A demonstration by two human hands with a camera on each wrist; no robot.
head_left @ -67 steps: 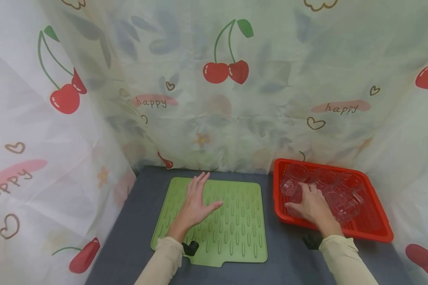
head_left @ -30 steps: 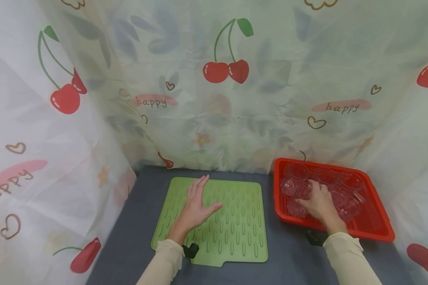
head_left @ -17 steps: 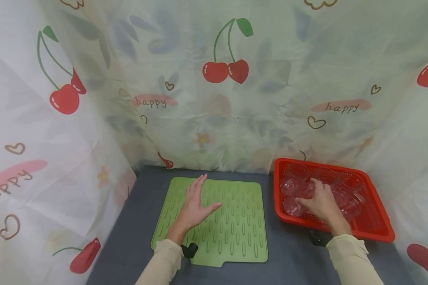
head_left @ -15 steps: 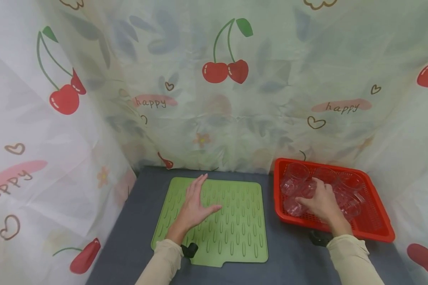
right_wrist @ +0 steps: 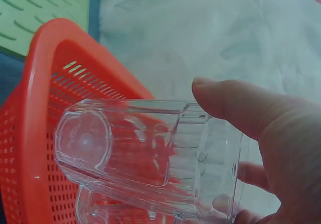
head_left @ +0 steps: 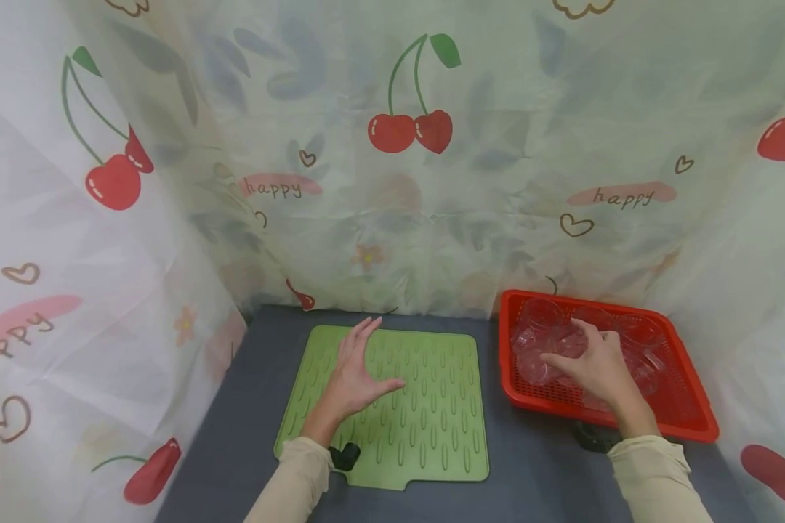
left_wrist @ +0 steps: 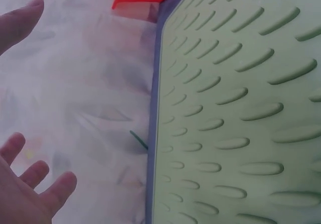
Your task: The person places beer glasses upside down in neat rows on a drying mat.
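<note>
My right hand [head_left: 602, 367] grips a clear faceted tumbler [right_wrist: 145, 148] by its rim end, thumb on one side and fingers on the other. The tumbler lies tilted over the red basket [head_left: 690, 378], its round base facing away from the hand. Below it, more clear tumblers [head_left: 541, 312] are in the basket, some partly hidden by the hand. My left hand [head_left: 353, 378] hovers above the green ridged mat [head_left: 432, 407] with fingers extended and thumb spread, holding nothing.
A dark grey tabletop [head_left: 235, 450] carries the mat at the left and the basket at the right. Printed cloth [head_left: 392, 218] with cherries hangs close behind and along both sides.
My right hand has shifted right within the basket and risen a little, with a tumbler now in its grip. My left hand has stayed nearly in place.
</note>
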